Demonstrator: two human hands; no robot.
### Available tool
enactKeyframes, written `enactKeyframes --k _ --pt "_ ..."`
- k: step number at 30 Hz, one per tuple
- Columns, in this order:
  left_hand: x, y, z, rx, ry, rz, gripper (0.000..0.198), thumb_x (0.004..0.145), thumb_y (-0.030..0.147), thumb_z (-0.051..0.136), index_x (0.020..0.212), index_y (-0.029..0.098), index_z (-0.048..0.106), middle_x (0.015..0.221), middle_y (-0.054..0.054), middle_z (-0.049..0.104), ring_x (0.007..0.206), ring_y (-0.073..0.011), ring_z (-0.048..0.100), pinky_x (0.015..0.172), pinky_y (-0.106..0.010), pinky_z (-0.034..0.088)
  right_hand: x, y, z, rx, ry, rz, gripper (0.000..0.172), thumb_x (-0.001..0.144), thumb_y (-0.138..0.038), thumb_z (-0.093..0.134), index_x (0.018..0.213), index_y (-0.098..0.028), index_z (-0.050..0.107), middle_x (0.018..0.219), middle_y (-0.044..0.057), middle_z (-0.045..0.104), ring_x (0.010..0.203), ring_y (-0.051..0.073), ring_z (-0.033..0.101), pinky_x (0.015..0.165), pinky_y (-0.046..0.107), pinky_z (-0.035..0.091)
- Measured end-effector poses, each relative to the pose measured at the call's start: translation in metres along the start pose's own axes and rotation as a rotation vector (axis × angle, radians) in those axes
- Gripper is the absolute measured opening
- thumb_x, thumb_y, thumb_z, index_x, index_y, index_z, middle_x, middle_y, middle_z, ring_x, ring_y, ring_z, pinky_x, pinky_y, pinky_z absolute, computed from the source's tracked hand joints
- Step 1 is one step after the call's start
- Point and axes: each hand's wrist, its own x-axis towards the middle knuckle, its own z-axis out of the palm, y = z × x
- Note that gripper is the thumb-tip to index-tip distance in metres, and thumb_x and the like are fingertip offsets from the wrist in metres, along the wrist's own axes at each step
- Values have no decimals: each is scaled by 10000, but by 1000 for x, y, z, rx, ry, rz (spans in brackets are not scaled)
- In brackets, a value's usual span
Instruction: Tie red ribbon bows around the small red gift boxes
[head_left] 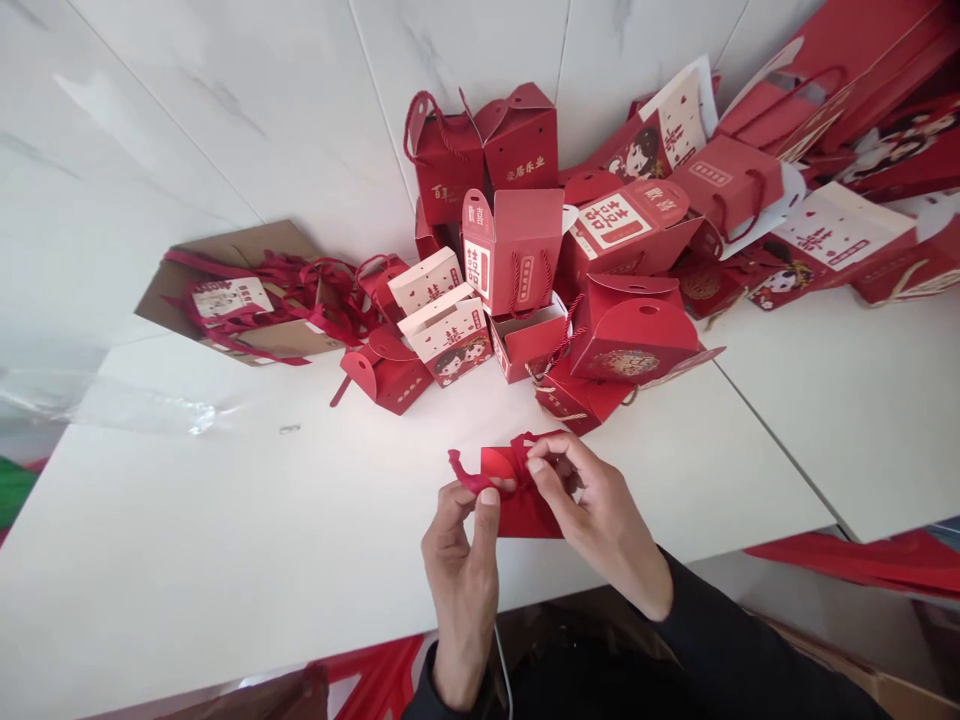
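A small red gift box (pixel 525 518) lies at the near edge of the white table, in front of me. Across its top runs a dark red ribbon (pixel 469 482). My left hand (pixel 463 545) pinches one end of this ribbon between thumb and forefinger, with the tip sticking up to the left. On the right, my right hand (pixel 592 495) pinches the ribbon near the middle of the box top, its fingers bent over the box. My hands partly cover the box and the ribbon's crossing point.
A cardboard box (pixel 247 235) full of red ribbons stands at the back left. Several red and white gift boxes (pixel 525 240) are heaped along the wall, reaching to the right. A clear plastic bag (pixel 142 405) lies at the left. A seam (pixel 780 450) divides the tabletop (pixel 225 540).
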Motion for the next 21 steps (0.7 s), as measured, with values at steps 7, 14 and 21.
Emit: enactKeyframes --k 7,14,21 --pt "-4 3 6 -56 14 -46 284 964 473 612 980 211 722 999 -60 746 969 -229 700 886 -368 557 4 4 -4 -363 -16 -164 81 962 -263 585 886 -236 579 836 10 622 729 192 604 634 305 455" --pt "-6 4 8 -53 139 -66 328 985 478 570 833 200 655 903 -37 729 844 -182 670 793 -306 536 -6 5 -5 -305 -18 -161 141 1044 -304 449 945 -235 522 876 29 634 704 175 606 547 279 451" --pt "-5 8 8 254 56 87 187 948 360 630 875 218 727 828 -41 686 809 -195 607 709 -298 499 -10 -1 -4 -112 -36 -99 51 984 -239 541 937 -257 533 706 -41 603 558 139 543 520 245 470"
